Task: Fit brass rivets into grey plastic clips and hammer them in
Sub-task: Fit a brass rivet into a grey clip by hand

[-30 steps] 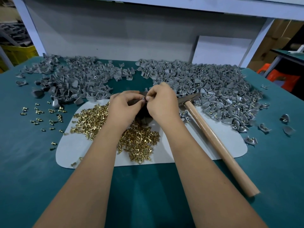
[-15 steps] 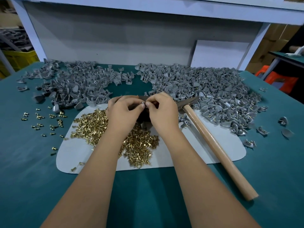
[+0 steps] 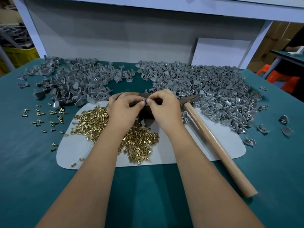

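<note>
Counts on the worktop (image 3: 41, 170)

I see one hammer (image 3: 215, 145), one white mat (image 3: 189, 145), two heaps of grey clips (image 3: 213, 89), and brass rivets (image 3: 139, 142) too many to count.

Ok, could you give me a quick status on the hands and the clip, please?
Both hands together over the block, left hand, right hand. Fingers pinch one grey clip. Hammer lies untouched beside right hand. Nothing in the way.

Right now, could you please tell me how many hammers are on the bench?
1: the hammer lies right of both hands, its head against the right-hand clip pile; others could be buried.
</note>
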